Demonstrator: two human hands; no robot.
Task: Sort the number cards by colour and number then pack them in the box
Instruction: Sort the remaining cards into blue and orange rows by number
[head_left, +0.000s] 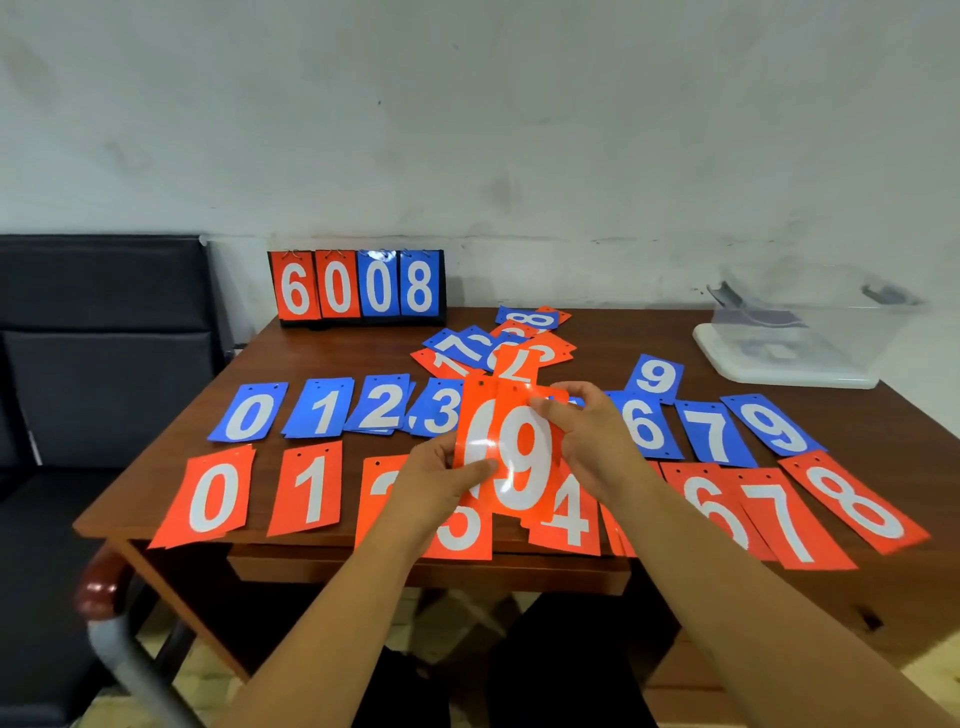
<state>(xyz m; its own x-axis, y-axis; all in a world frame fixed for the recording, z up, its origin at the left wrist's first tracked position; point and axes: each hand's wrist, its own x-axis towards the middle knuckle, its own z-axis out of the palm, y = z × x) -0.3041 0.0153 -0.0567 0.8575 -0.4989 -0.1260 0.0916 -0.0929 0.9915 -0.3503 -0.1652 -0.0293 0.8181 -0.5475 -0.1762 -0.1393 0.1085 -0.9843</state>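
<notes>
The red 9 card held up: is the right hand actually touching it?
Touching. The head view shows the right hand pinching the upper edge of the red 9 card; the left hand grips the red card behind it.

You've got two hands up, left hand (447, 470) and right hand (589, 434), with two held cards (514, 452) between them, both orange. Blue row (249, 413): eight faces readable, 0, 1, 2, 3, 6, 7 and two 9s; some are stacks, depth can't be counted. Orange row (213, 496): eight faces, 0 to 4 and 6 to 8, plus one sliver beside your right forearm. Unsorted heap (540, 348): mixed, count unreadable. One scoreboard (358, 288), four digits: two orange, two blue. One clear box (810, 332).
</notes>
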